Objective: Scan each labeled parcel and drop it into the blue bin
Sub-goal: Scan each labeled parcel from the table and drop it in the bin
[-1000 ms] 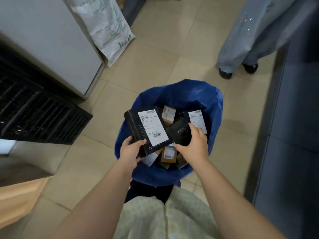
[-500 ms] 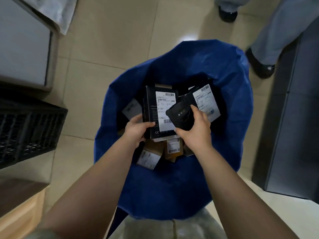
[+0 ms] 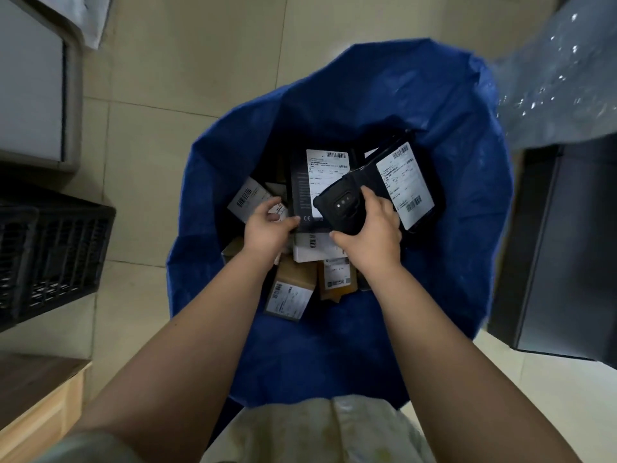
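Note:
The blue bin (image 3: 467,208), a soft blue bag, stands open on the floor below me with several labeled parcels inside. My left hand (image 3: 267,228) reaches into it and grips the lower left edge of a black box (image 3: 300,185) with a white shipping label. My right hand (image 3: 370,235) holds a black handheld scanner (image 3: 340,208) just over that box's label. A second black parcel (image 3: 405,182) with a white label lies tilted to the right. Brown and white boxes (image 3: 290,289) lie lower in the pile.
A black slatted crate (image 3: 50,259) sits on the left, a grey cabinet (image 3: 30,88) beyond it. A wooden surface (image 3: 36,406) is at lower left. A dark cabinet (image 3: 564,248) stands on the right. A person's trouser leg (image 3: 561,78) is at upper right.
My view has tipped down and closer over the bin. The black box in my left hand has sunk from above the rim down onto the pile, the scanner following over its label.

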Available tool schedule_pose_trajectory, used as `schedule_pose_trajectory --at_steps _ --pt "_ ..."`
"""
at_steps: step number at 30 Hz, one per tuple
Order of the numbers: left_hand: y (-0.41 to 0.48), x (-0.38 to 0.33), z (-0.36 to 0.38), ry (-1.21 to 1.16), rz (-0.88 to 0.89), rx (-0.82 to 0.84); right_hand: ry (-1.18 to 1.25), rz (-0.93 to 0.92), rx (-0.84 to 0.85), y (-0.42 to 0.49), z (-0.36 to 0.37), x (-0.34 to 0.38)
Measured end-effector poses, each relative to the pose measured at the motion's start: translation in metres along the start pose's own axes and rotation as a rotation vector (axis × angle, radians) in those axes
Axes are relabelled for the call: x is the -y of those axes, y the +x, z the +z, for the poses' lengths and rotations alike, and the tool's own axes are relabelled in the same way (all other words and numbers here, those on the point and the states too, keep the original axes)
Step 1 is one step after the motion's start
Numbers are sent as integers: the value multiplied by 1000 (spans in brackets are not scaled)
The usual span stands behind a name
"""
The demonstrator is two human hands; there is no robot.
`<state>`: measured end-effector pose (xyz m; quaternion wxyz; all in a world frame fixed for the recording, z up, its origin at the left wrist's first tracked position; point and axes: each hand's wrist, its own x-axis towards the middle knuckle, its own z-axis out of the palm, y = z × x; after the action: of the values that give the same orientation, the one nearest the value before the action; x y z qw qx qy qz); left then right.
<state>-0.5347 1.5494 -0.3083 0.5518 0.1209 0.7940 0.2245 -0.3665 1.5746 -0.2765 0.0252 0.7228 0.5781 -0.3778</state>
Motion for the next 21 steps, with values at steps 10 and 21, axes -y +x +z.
schedule_pose_trajectory --at_steps 10,21 --pt "-109 -72 -58 882 665 -77 -189 -82 -14 -78 -83 59" --pt "-263 -79 -110 1097 710 -516 -285 -358 -28 -183 -178 107"
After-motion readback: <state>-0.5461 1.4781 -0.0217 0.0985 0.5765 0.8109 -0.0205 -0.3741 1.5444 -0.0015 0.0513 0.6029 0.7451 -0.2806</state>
